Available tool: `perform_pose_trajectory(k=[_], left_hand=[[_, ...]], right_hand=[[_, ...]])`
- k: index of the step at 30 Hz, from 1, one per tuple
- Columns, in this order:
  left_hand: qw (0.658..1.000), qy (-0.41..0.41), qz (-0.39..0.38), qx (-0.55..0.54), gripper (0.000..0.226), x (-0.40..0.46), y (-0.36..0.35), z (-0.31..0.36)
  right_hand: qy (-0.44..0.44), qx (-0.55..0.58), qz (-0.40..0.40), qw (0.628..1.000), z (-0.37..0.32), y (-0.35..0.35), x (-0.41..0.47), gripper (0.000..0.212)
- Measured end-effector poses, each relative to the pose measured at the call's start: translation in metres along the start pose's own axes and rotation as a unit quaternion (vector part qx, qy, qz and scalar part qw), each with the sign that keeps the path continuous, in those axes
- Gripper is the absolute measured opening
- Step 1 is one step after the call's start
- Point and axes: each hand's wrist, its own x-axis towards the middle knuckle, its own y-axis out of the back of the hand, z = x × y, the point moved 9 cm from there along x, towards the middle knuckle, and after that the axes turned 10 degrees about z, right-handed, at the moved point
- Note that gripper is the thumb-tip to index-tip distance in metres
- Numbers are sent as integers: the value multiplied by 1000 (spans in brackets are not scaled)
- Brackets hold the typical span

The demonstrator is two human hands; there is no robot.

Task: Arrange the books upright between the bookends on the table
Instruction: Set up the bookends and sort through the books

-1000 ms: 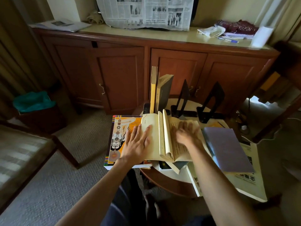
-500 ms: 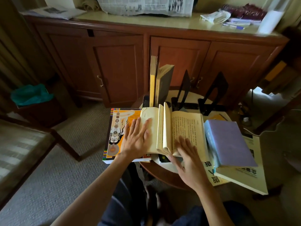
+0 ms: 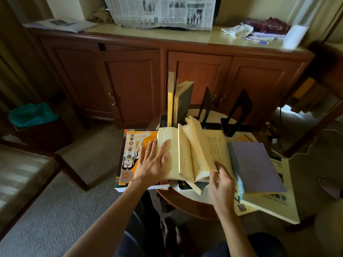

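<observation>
An open yellowed book (image 3: 193,151) lies on the small round table (image 3: 187,206). My left hand (image 3: 154,164) presses flat on its left page. My right hand (image 3: 221,182) pinches the near edge of the right-hand pages, which stand lifted and blurred. Two books (image 3: 179,101) stand upright at the table's far side, left of two black bookends (image 3: 206,106) (image 3: 239,112). An orange illustrated book (image 3: 133,154) lies flat on the left. On the right a purple book (image 3: 258,166) lies over a large white book (image 3: 274,203).
A wooden cabinet (image 3: 167,75) runs behind the table, with a newspaper (image 3: 161,12) hanging over its top. A bin with a teal bag (image 3: 33,115) stands on the left. A bench (image 3: 22,173) fills the near left. Carpet covers the floor.
My right hand drew back from the right page to its near edge and lifted the right-hand pages up. My left hand has stayed on the left page.
</observation>
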Motion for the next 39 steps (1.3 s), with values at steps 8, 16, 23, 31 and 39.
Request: perform_pose_trajectory(k=[8,16,23,31,39], left_hand=[[1000,-4,-3,4,54,0,-1,0],[1000,-13,3,5,55,0,-2,0],[1000,-6,-6,22,56,1,0,0],[1000,8,7,9,60,-1,2,1],[1000,7,14,-2,59,1,3,3]], right_hand=[[55,-183,12,982,-5,3,4,81],[64,-215,-315,922,-1,-44,-8,65],[13,-277,-314,908,-4,-121,72,72],[-8,-211,-314,926,5,-123,82,65],[61,-74,-387,917,-19,-57,-18,57]])
